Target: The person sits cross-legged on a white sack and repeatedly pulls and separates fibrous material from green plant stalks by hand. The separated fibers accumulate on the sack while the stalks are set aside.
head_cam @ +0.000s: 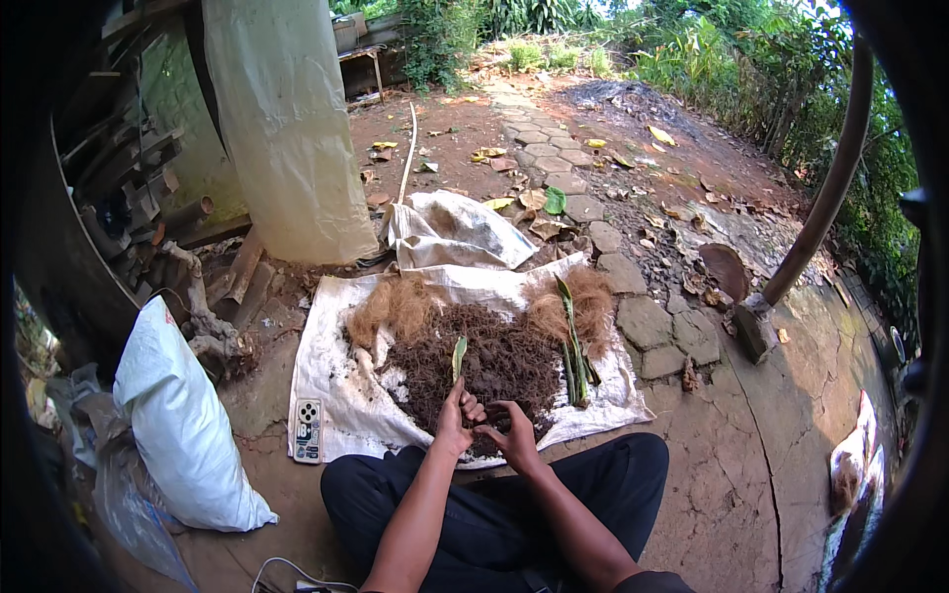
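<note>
My left hand (455, 421) is closed around a short green leaf cutting (459, 357) with pale edges, which stands upright above the fist. Close by on the right, my right hand (514, 434) has its fingers curved towards the lower side of the left fist. Whether anything sits between those fingers is hidden. Beneath both hands lies a heap of dark, fibrous soil (511, 363) on a spread white woven sack (341, 422). Longer green leaf cuttings (572, 363) rest at the heap's right side. Tufts of brown coconut-like fibre (397, 307) flank the heap at its far corners.
A phone in a patterned case (308, 431) lies on the sack's near left corner. A full white sack (189, 437) stands at left, near a gnarled piece of wood (204, 304). Beyond are a pale pillar (293, 133), paving stones (623, 273) and a leaning pole (823, 200).
</note>
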Demonstrator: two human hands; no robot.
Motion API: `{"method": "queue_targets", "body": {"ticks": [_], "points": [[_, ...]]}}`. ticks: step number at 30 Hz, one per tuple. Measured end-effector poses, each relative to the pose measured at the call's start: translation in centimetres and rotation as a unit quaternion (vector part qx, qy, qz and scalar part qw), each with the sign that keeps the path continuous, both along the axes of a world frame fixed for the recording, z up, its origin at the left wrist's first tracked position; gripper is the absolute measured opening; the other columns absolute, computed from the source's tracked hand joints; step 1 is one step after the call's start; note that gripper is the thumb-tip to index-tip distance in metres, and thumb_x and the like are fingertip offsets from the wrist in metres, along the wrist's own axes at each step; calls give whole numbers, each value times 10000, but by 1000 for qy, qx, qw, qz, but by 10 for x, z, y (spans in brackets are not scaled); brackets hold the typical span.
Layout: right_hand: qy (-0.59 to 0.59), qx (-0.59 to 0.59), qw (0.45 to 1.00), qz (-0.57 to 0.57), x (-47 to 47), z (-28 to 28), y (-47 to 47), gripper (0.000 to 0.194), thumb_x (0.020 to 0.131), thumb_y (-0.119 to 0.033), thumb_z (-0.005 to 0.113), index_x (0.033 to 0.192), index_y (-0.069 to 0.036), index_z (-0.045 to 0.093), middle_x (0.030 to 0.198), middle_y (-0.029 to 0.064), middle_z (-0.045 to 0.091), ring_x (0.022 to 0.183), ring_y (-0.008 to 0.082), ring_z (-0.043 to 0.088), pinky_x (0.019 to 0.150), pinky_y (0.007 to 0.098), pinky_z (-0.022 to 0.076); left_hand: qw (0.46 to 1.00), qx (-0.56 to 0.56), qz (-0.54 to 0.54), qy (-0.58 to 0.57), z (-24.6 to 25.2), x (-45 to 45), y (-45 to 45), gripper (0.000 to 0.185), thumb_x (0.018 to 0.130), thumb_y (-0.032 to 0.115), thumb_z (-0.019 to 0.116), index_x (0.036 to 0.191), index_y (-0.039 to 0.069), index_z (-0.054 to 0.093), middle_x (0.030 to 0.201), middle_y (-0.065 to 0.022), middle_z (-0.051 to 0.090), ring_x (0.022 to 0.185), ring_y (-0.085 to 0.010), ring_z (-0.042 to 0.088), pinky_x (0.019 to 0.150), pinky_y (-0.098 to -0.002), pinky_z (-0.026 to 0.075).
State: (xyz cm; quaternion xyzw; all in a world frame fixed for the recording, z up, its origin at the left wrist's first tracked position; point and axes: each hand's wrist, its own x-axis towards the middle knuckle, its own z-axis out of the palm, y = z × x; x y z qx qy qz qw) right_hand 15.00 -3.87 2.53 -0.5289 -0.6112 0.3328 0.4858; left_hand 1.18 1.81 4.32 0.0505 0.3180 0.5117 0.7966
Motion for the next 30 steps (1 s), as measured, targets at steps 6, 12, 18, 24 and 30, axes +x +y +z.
{"method": "queue_targets", "body": {"ticks": [6, 12, 18, 24, 30], "points": [[-35, 65, 997, -5, 1, 0, 7, 609, 726, -78, 881, 1209, -22, 513, 1115, 128, 610, 968, 229, 647, 823, 356, 543, 996, 47, -66, 22, 4, 6, -7, 471, 1035, 428, 547, 676, 192, 354, 560, 61, 256, 460, -75, 285, 444, -249, 264], [34, 27, 999, -2, -9, 2, 0, 605, 738, 16, 783, 1256, -8, 470, 1238, 184, 522, 1090, 363, 596, 934, 389, 495, 996, 51, -60, 41, 7, 13, -8, 452, 1043, 402, 542, 690, 180, 367, 571, 65, 268, 454, -69, 278, 445, -231, 284], [23, 34, 999, -3, -7, 5, 8, 735, 711, -117, 880, 1312, -6, 472, 1276, 188, 519, 1183, 324, 566, 1002, 387, 466, 999, 33, -25, -7, 14, 6, -4, 405, 1021, 446, 567, 769, 152, 452, 610, 56, 349, 522, -80, 378, 517, -220, 397], [198, -100, 975, 9, -13, -3, 0, 722, 807, -206, 850, 1364, -3, 438, 1304, 176, 554, 1212, 265, 554, 1041, 386, 447, 998, 25, 13, 53, 24, 5, -10, 461, 968, 543, 602, 778, 148, 460, 622, 39, 383, 555, -102, 441, 648, -309, 511], [151, -53, 987, 9, -28, 1, -3, 544, 865, -89, 731, 1340, -28, 475, 1207, 183, 639, 1130, 261, 630, 977, 373, 497, 995, 95, -27, 25, 10, 1, -12, 498, 1009, 529, 540, 709, 157, 398, 569, 32, 321, 468, -112, 358, 548, -288, 449]]}}
